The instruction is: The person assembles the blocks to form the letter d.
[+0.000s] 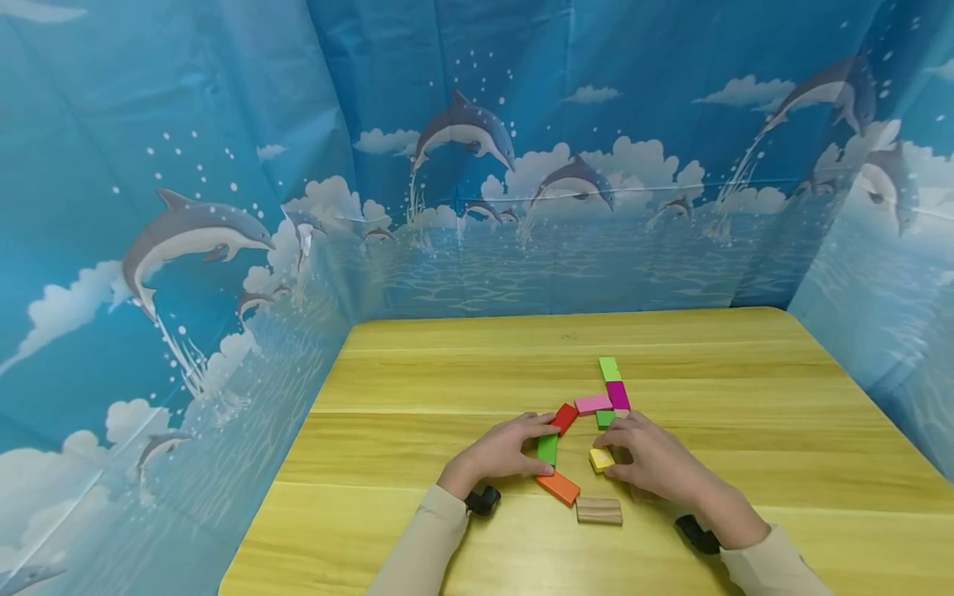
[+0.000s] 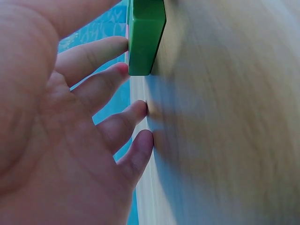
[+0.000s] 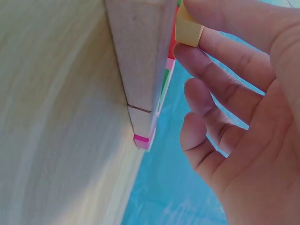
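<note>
In the head view, my left hand (image 1: 503, 451) spans a green block (image 1: 547, 449), thumb at its near end and fingertips at its far end beside a red block (image 1: 566, 419). An orange block (image 1: 559, 488) lies by the thumb. The left wrist view shows the green block (image 2: 144, 42) close to the left fingers (image 2: 89, 58). My right hand (image 1: 656, 455) pinches a small yellow block (image 1: 599, 460) between thumb and fingers. That yellow block (image 3: 188, 29) appears off the table in the right wrist view, next to a plain wooden block (image 3: 143, 51).
Blocks form a loose ring around the hands: a brown wood-grained block (image 1: 599, 511), a pink block (image 1: 593, 405) and a dark green block (image 1: 605, 420). Behind, a magenta block (image 1: 617, 395) and a lime block (image 1: 609, 368) run toward the table's (image 1: 447, 364) far edge.
</note>
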Demonstrator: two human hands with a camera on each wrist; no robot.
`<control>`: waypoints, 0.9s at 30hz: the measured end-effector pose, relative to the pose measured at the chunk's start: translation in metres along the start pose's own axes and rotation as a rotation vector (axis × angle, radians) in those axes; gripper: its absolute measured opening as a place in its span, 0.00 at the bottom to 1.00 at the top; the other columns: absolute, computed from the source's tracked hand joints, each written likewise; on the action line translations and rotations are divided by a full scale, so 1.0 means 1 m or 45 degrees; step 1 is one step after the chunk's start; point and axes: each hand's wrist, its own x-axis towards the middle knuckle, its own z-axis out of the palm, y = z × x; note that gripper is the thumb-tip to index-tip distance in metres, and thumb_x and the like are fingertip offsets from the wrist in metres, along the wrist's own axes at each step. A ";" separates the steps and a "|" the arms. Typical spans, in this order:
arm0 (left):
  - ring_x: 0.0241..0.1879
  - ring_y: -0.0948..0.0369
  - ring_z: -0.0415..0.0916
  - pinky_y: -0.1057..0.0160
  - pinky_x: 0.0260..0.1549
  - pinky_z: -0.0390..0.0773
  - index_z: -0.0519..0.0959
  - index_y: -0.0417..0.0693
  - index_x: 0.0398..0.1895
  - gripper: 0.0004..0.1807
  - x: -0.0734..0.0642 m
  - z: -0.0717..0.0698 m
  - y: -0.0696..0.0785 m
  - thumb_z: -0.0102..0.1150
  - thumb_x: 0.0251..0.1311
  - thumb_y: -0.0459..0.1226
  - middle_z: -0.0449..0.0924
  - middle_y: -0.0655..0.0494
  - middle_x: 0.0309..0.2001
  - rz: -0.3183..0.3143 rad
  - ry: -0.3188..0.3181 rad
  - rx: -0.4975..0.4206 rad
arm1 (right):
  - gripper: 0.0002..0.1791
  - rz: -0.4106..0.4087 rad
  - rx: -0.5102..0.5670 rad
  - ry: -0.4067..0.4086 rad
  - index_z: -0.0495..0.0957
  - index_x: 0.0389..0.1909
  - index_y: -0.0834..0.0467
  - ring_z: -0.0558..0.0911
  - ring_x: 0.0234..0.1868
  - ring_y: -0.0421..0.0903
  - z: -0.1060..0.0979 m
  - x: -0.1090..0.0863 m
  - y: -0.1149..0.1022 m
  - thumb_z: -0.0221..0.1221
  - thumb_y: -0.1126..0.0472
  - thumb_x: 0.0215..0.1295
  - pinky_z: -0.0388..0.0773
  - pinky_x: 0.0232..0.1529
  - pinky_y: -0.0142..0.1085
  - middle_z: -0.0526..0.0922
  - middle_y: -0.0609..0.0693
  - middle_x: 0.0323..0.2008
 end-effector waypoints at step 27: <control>0.78 0.55 0.47 0.49 0.70 0.61 0.66 0.62 0.76 0.38 -0.001 -0.001 0.002 0.64 0.64 0.56 0.53 0.65 0.78 0.003 0.001 -0.025 | 0.17 -0.047 -0.051 0.052 0.87 0.42 0.45 0.71 0.41 0.38 -0.014 -0.023 -0.015 0.78 0.53 0.49 0.77 0.39 0.38 0.78 0.34 0.39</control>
